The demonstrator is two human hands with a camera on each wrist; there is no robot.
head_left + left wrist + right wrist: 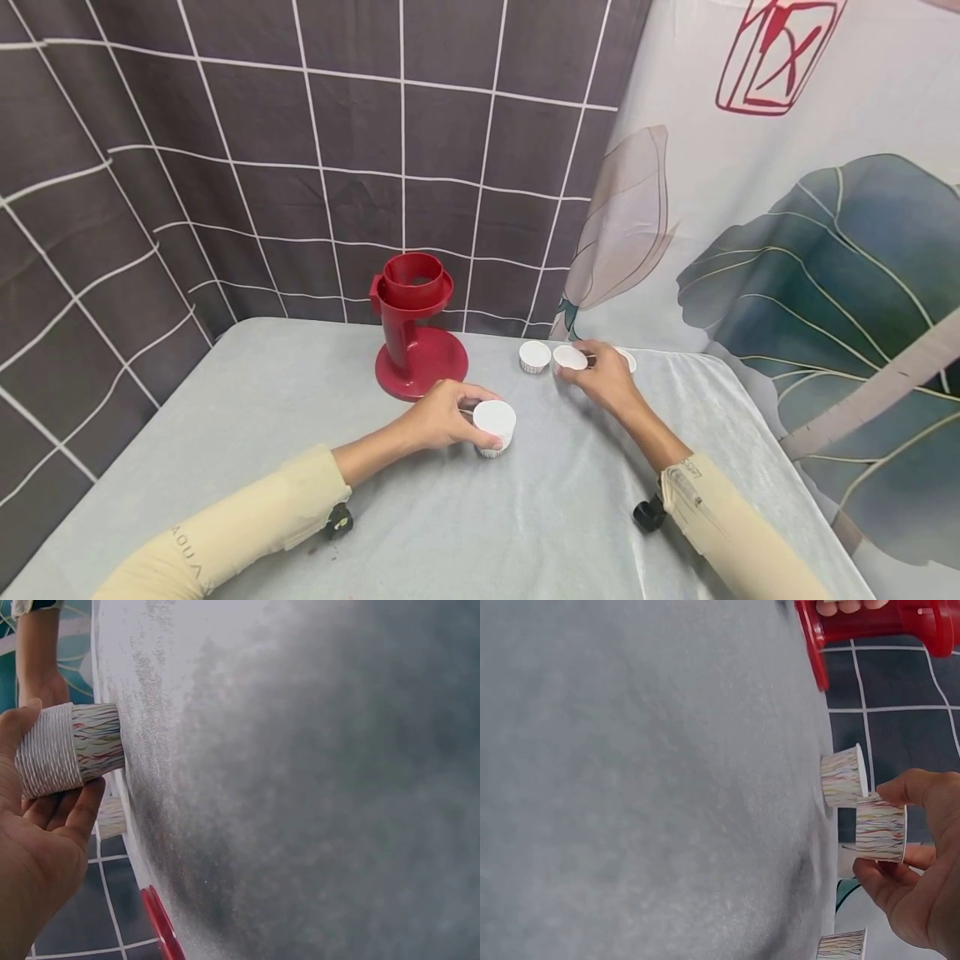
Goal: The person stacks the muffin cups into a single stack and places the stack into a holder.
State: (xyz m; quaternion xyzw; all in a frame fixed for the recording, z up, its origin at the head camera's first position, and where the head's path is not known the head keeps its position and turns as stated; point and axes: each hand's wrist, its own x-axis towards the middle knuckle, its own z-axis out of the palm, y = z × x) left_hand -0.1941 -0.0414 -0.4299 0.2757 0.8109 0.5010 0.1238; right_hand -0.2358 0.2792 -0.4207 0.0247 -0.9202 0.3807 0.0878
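L hand (448, 417) grips upright stack of nested white paper cups w/ multicolour streaks (494, 419), front-right of red plastic stand w/ round base (397, 343). R hand (606, 382) pinches single white streaked paper cup (880, 829), similar cup each side, nr back edge of pale grey cloth-covered table (420, 533).
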